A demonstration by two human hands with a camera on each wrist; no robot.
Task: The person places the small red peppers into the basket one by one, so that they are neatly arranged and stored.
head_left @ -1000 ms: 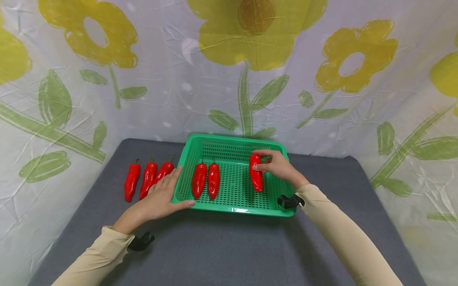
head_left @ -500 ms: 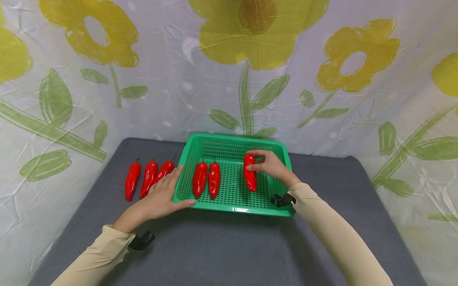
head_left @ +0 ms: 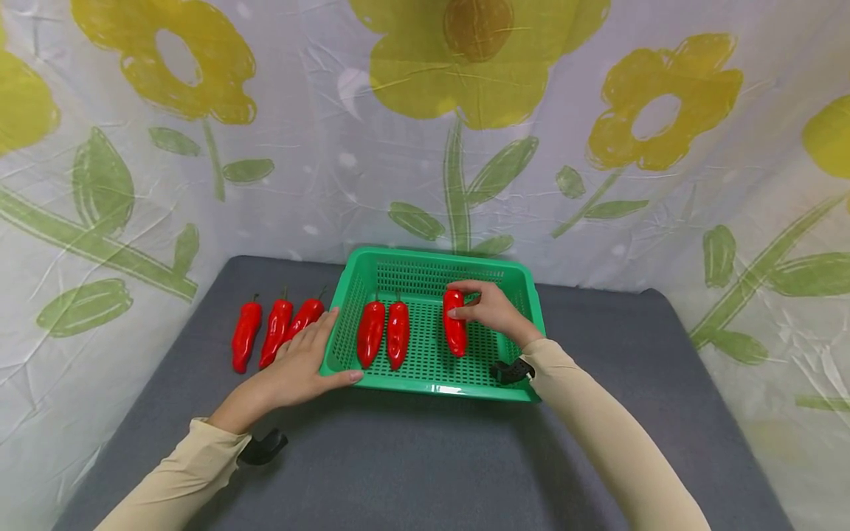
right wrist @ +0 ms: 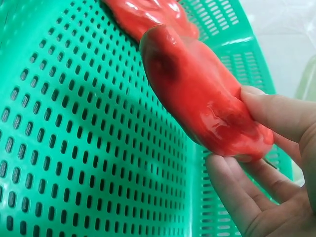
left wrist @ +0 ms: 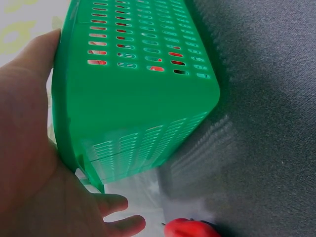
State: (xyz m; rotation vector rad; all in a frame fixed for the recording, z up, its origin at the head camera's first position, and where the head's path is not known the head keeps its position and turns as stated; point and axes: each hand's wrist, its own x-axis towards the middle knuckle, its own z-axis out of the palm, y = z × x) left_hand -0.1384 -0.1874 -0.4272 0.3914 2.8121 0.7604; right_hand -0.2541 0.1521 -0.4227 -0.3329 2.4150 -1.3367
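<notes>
My right hand (head_left: 496,311) pinches a red pepper (head_left: 454,328) by its upper end between thumb and fingers, over the right half of a green plastic basket (head_left: 438,389). In the right wrist view, the pepper (right wrist: 197,94) slants above the perforated basket floor. Two more red peppers lie side by side in the basket's left part, a left one (head_left: 370,335) and a right one (head_left: 398,337). My left hand (head_left: 297,372) rests spread on the basket's front left corner, thumb on the front rim, fingers along the left side; the left wrist view shows the corner's outside (left wrist: 143,94).
Three red peppers lie on the grey cloth left of the basket: an outer one (head_left: 246,337), a middle one (head_left: 276,332) and one (head_left: 305,317) partly behind my left hand. A flowered curtain (head_left: 299,169) rises directly behind the table (head_left: 425,464).
My right hand has moved left over the basket with the pepper, closer to the two lying there. The left hand and the basket have stayed in place.
</notes>
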